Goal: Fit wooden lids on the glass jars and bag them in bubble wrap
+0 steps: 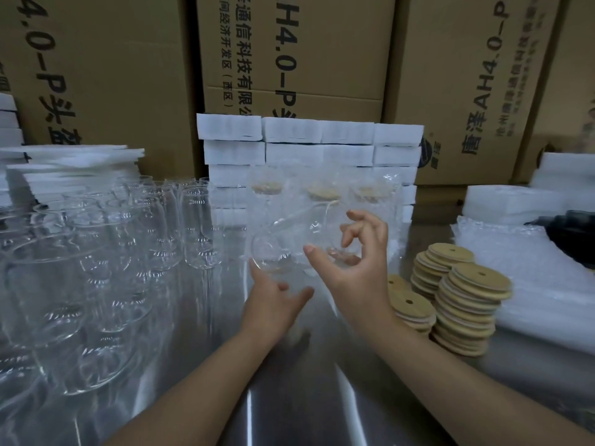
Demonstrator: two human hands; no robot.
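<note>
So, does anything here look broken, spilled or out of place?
Nothing looks broken or spilled. The only untidy thing is the wooden lids at the right: their stacks lean, with discs slipped sideways. The glass jar gripped by the right hand is tilted, but it is held, not fallen.

- Glass jars (96, 252): clear, colourless.
- Wooden lids (473, 304): pale tan, with whitish edges.
- Cardboard boxes (322, 59): brown, printed with black characters.
- Foam pads (289, 130): white.
- Bubble wrap (515, 252): translucent white, dotted with bubbles.
- Table (306, 397): shiny grey.
</note>
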